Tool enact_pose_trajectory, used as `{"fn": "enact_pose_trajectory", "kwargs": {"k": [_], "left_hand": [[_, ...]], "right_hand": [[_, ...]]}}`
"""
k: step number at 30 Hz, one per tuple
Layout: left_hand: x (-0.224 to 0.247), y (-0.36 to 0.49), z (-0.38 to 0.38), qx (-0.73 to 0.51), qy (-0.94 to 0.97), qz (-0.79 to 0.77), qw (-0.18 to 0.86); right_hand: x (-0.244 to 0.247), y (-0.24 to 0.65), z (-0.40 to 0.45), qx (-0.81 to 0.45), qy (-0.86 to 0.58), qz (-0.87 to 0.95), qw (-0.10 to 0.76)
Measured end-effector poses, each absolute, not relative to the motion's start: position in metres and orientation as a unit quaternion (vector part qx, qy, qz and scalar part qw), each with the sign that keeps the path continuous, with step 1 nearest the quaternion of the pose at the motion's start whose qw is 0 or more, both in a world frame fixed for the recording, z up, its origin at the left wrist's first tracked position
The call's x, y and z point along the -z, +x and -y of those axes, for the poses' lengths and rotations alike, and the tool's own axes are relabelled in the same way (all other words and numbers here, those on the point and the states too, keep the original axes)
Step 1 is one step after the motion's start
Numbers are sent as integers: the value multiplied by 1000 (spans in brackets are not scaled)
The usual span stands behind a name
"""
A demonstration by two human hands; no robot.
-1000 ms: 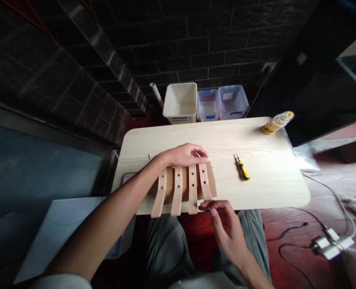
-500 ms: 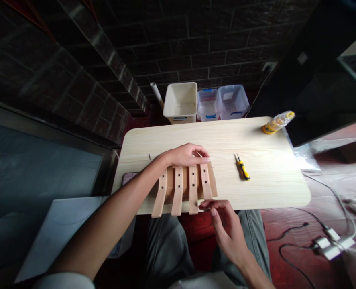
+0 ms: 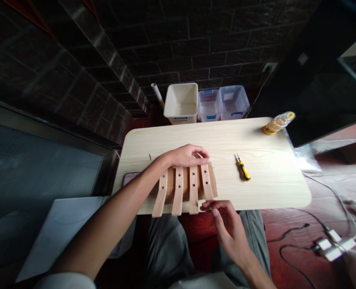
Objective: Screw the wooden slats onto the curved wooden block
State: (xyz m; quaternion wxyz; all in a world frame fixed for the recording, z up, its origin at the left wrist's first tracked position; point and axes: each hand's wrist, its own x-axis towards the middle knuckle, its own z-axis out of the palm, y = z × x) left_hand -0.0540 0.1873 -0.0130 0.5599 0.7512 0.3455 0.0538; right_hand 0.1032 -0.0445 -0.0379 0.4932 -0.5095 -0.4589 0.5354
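Several pale wooden strips (image 3: 193,188) lie side by side across a brown wooden board (image 3: 214,182) at the table's near edge. Each strip shows two dark round holes or screw heads, and its near end juts past the board. My left hand (image 3: 188,155) reaches across, its thumb and curled fingers closed at the far end of the rightmost strip (image 3: 207,182). My right hand (image 3: 227,222) has bent fingers around that strip's near end, which they hide; the thumb stands a little off. A yellow and black screwdriver (image 3: 243,169) lies to the right.
A small dark screw (image 3: 150,157) lies on the table (image 3: 274,176) at left, near a phone (image 3: 129,177) partly under my forearm. A clear-wrapped yellow container (image 3: 278,123) stands at the back right corner. Behind the table are a cream bin (image 3: 181,100) and clear plastic boxes (image 3: 233,100).
Both hands keep nearly the same place on the rightmost strip. The whole view has shifted very slightly; nothing else has visibly moved.
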Motion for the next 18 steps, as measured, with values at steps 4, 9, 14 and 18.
{"fn": "enact_pose_trajectory", "kwargs": {"k": [4, 9, 14, 18], "left_hand": [[12, -54, -187, -52, 751, -349, 558], [11, -54, -187, -52, 748, -350, 561], [12, -55, -187, -55, 748, -346, 564], [12, -54, -187, -58, 749, -344, 562]], "right_hand": [[38, 103, 45, -535, -510, 462, 490], [38, 104, 45, -541, -505, 458, 492], [37, 104, 44, -548, -503, 454, 491], [37, 104, 43, -546, -503, 453, 493]]}}
